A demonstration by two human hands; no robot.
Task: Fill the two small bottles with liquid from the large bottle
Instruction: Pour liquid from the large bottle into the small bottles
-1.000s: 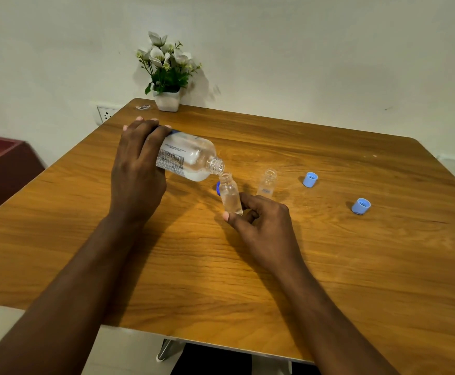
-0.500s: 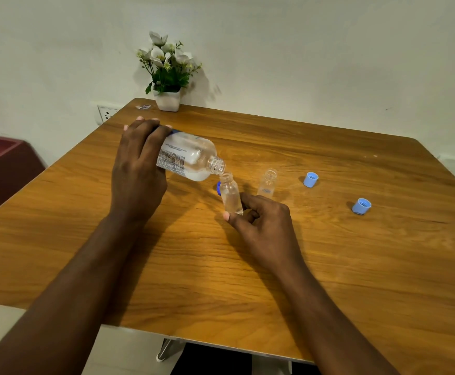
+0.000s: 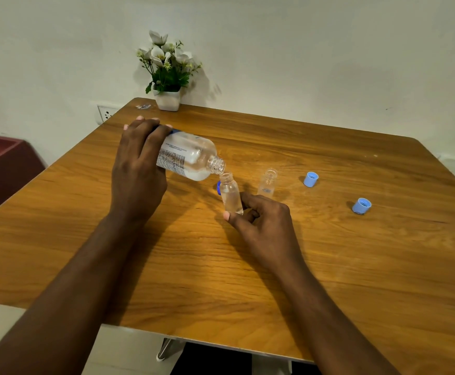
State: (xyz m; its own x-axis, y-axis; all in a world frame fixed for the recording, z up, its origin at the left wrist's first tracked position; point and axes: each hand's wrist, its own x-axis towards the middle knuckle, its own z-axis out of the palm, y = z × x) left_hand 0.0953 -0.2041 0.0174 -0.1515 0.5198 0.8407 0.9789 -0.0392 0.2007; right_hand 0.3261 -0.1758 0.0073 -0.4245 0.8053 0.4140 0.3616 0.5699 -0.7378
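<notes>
My left hand (image 3: 137, 169) grips the large clear bottle (image 3: 191, 158), tipped on its side with its open neck right over the mouth of a small clear bottle (image 3: 230, 194). My right hand (image 3: 261, 226) holds that small bottle near its base, leaning slightly left, with some clear liquid inside. The second small bottle (image 3: 267, 182) stands open and upright on the table just behind my right hand; it looks empty. A dark blue cap (image 3: 218, 188) peeks out behind the held small bottle.
Two light blue caps (image 3: 310, 179) (image 3: 361, 205) lie on the wooden table (image 3: 329, 266) to the right. A white pot of flowers (image 3: 168, 100) stands at the far edge by the wall. A dark red piece of furniture (image 3: 1, 163) is at the left.
Almost nothing has moved. Both hands keep the same pouring pose, the large bottle's neck staying over the small bottle's mouth.
</notes>
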